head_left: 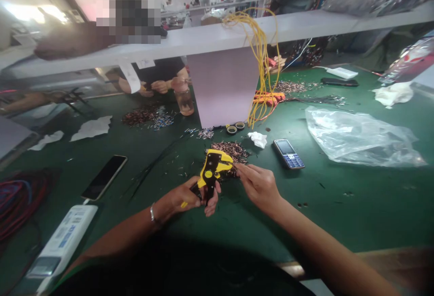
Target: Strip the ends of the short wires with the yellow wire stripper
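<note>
My left hand is wrapped round the black handles of a yellow and black wire stripper, whose jaws point right. Close to those jaws, the fingers of my right hand are pinched together. Whatever they hold is too small to make out. Behind the tool, partly covered by it, lies a heap of short copper-coloured and dark wire pieces. Thin dark wires stretch across the green table to the left of the tool.
A phone and a white power strip lie at left. A keypad phone and clear plastic bag are at right. Yellow wires hang from the shelf. A co-worker's hands are behind a bottle.
</note>
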Motion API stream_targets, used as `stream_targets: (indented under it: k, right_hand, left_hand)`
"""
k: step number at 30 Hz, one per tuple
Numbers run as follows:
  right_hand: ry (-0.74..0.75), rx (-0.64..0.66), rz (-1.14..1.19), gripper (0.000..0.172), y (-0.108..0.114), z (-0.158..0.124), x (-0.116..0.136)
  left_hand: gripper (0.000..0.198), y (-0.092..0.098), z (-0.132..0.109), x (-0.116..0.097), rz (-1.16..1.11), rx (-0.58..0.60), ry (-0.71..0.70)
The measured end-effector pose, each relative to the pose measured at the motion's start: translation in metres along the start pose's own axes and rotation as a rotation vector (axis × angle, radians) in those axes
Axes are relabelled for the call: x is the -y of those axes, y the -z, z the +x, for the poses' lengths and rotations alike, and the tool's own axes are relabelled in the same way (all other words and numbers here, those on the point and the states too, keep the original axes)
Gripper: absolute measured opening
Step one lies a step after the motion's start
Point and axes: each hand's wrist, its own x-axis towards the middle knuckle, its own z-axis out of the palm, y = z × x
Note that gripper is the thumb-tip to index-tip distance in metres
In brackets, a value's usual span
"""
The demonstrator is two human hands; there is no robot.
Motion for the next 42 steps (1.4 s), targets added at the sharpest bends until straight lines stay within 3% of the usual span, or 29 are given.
stream_targets:
  k: [32, 42]
  right_hand:
    - [-0.028, 0.034, -0.019, 0.027, -0.003, 0.002, -0.012]
    - [-0.024, 0.046, -0.001, 0.023, -0.012, -0.001, -0.021]
  left_hand:
    - [0.026, -0.021, -0.002, 0.005, 0.131, -0.24, -0.076]
    - [0.021, -0.025, -0.001, 0.007, 0.122, -0.307, -0.02]
